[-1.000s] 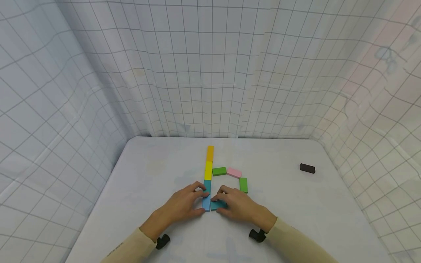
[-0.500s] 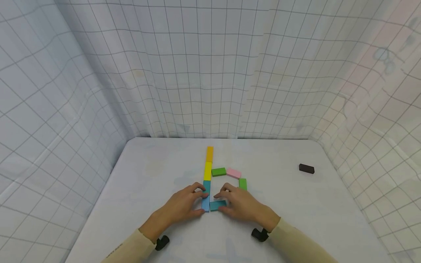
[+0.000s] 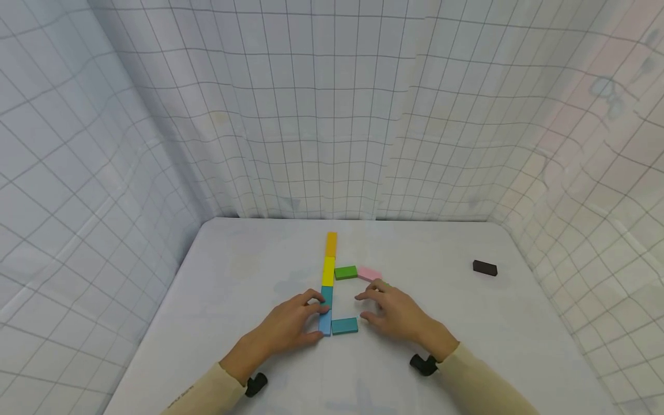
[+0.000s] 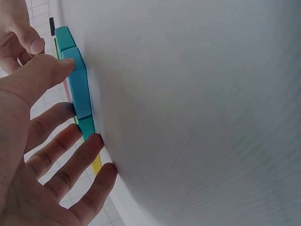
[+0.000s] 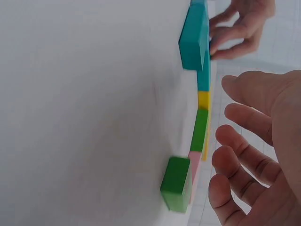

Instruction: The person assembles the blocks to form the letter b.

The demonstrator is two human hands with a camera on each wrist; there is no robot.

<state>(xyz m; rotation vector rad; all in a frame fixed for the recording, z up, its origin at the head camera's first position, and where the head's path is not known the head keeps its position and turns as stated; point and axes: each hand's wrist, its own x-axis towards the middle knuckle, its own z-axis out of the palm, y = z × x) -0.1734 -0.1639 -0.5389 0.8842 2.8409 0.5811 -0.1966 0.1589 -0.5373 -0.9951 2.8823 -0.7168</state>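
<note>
My left hand [image 3: 290, 323] rests along the left side of a straight column of blocks. Its thumb and fingertips touch the light blue block [image 3: 325, 327] at the near end, with the index finger by the joint to a teal block [image 3: 327, 291]. Beyond them lie a yellow block [image 3: 328, 272] and an orange block [image 3: 331, 244]. Another teal block [image 3: 344, 326] extends right from the column's near end. Just right of it, my right hand [image 3: 399, 316] hovers with spread, relaxed fingers and holds nothing. It mostly hides a green block [image 5: 176, 183] in the head view.
Another green block [image 3: 346, 272] and a pink block [image 3: 369, 273] curve right from the yellow block. A black block [image 3: 485, 268] lies apart at the right of the white table [image 3: 249, 253]. Gridded white curtains [image 3: 321, 115] enclose the back and sides.
My right hand has let go of the teal block at the near end and moved right, away from it. My left hand stays in place on the column.
</note>
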